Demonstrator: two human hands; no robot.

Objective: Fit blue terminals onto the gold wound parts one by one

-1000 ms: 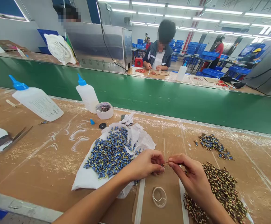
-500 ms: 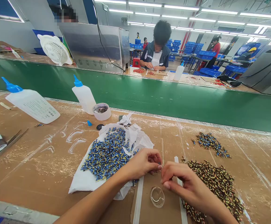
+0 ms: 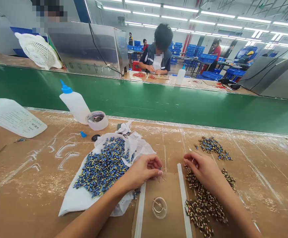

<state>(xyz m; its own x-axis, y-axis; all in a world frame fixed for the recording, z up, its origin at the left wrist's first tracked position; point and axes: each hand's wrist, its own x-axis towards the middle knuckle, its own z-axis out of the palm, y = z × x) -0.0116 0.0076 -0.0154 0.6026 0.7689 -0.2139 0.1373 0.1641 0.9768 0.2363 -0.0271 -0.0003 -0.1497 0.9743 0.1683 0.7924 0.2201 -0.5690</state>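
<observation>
My left hand (image 3: 147, 169) is closed in a pinch beside the blue-and-yellow pile, with a tiny dark piece (image 3: 160, 169) at the thumb tip, too small to name. Small blue-and-yellow pieces (image 3: 104, 165) lie heaped on a white cloth (image 3: 70, 201) to its left. On the right, my right hand (image 3: 200, 163) hovers at the far edge of a pile of dark brown-and-yellow pieces (image 3: 203, 201). Its thumb and fingers are pressed together; anything between them is hidden. Between my forearms stands a small clear round dish (image 3: 159, 208) with a thin stick in it.
A smaller blue-and-yellow pile (image 3: 214, 148) lies back right. Two white bottles with blue nozzles, a near one (image 3: 15, 117) and a farther one (image 3: 75, 104), and a tape roll (image 3: 97, 120) are at left. Beyond the green belt (image 3: 144, 99), a person (image 3: 156, 56) works with red pieces.
My hands have come apart: the right has moved away to the right, over the brown-and-yellow pile. The left stays in its pinch. The whole view has shifted slightly.
</observation>
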